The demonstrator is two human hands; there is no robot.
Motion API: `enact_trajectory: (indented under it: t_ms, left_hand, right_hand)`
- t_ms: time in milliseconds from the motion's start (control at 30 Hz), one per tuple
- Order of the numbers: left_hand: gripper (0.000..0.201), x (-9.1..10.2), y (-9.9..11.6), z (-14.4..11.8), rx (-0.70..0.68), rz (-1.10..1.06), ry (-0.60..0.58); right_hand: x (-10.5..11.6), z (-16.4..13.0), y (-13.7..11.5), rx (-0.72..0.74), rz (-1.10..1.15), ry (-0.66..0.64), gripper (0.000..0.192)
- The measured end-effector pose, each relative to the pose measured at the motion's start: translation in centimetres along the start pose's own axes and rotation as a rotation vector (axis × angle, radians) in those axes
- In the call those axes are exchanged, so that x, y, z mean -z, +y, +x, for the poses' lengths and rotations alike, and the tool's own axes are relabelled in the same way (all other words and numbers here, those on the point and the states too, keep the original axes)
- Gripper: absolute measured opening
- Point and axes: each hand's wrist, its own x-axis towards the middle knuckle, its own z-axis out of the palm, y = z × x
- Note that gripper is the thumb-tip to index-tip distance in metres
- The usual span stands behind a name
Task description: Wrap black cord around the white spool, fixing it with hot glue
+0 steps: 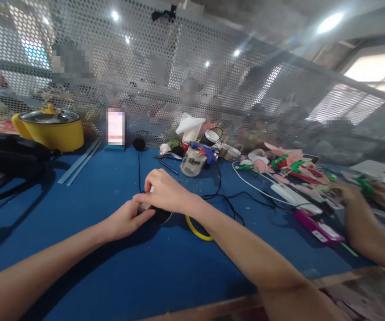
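Your left hand (127, 219) and right hand (163, 191) meet over a small dark round object (160, 215) on the blue surface (112, 267), fingers of both pinched around it. A yellow ring (197, 229) lies just beside it.

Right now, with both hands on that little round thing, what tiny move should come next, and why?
Probably lift the right hand a little. It lies over the small dark round object on the blue table and hides most of it, while the left hand pinches its near edge. What the fingers hold cannot be told until then.
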Motion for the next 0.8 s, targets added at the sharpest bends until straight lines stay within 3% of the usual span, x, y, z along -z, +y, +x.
enact_trajectory:
  t_ms: [200, 433, 633, 800]
  left_hand:
    - [0.027, 0.0, 0.6, -0.1, -0.005, -0.062, -0.034]
    - [0.033, 0.2, 0.7, 0.0, -0.021, -0.192, -0.027]
    - [0.037, 0.0, 0.8, 0.0, 0.037, -0.313, -0.036]
    - [0.029, -0.2, 1.1, -0.3, 0.031, -0.289, -0.075]
  right_hand:
    - [0.4, 0.4, -0.2, -0.120, 0.035, -0.059, 0.018]
    - [0.2, -0.8, 0.4, -0.231, 0.339, 0.104, 0.018]
    - [-0.3, -3.1, 0.5, -0.271, 0.547, 0.326, 0.016]
    - [0.3, -3.9, 0.8, -0.328, 0.900, 0.279, 0.012]
